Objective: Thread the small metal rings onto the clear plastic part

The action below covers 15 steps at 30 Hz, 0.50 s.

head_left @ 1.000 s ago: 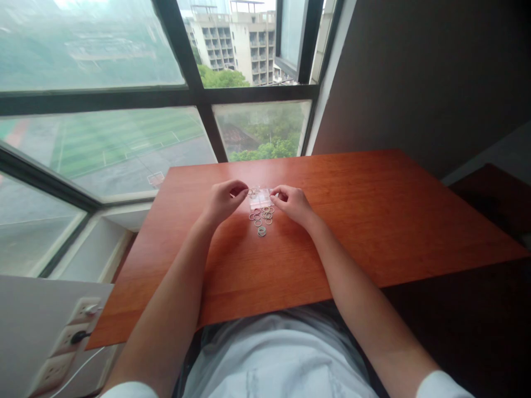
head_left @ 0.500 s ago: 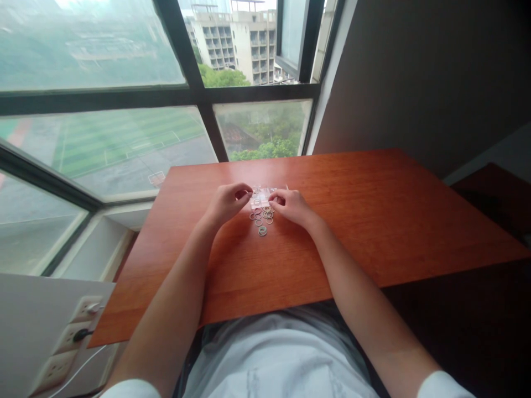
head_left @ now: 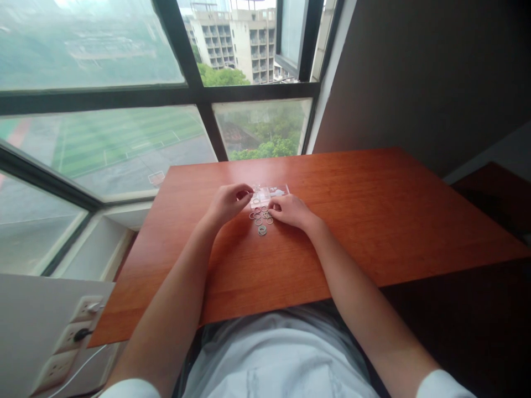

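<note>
A clear plastic bag (head_left: 262,194) lies flat on the table, a ring showing at its near left part. My left hand (head_left: 231,201) is closed in a pinch at the bag's left edge. Just in front of the bag lie several thin, pale rings (head_left: 258,222), one or two of them pinkish. Over the right side of these rings, my right hand (head_left: 291,210) has its thumb and fingertips pressed together. Whatever those fingertips hold is too small to make out. Nearest to me, a few rings (head_left: 262,230) overlap in a small group.
The reddish-brown wooden table (head_left: 373,221) reaches far to the right. Window frames (head_left: 203,97) stand behind it and to the left. Wall sockets (head_left: 68,337) with plugs and a white cable (head_left: 78,367) are low on the left.
My right hand has moved down from the bag's near right edge to the rings, uncovering more of the bag's right side. My left hand stays at the bag's left edge.
</note>
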Tool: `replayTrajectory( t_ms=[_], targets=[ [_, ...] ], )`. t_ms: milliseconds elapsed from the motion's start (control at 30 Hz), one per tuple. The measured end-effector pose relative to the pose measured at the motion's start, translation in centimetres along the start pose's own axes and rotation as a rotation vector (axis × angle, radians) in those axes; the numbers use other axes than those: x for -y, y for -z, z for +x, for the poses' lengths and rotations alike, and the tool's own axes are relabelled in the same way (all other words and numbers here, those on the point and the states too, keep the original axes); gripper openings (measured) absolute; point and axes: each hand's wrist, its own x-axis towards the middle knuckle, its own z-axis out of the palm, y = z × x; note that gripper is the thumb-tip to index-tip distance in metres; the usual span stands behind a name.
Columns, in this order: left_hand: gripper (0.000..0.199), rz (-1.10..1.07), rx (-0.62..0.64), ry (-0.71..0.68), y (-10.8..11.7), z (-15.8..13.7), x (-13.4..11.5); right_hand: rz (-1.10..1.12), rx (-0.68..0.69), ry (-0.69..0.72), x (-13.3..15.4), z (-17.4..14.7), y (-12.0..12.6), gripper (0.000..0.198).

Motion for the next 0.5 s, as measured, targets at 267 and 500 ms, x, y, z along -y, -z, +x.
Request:
replayTrajectory(
  t_ms=[267,500],
  targets=[
    [0.023,-0.017,0.004,-0.003,-0.09,0.01,0.25,0.074,-0.035,0.031,-0.38,0.09,-0.28,0.015],
    [0.022,-0.016,0.007,-0.009,-0.21,0.04,0.4,0.26,-0.161,0.049,-0.49,0.53,-0.58,0.014]
  ],
)
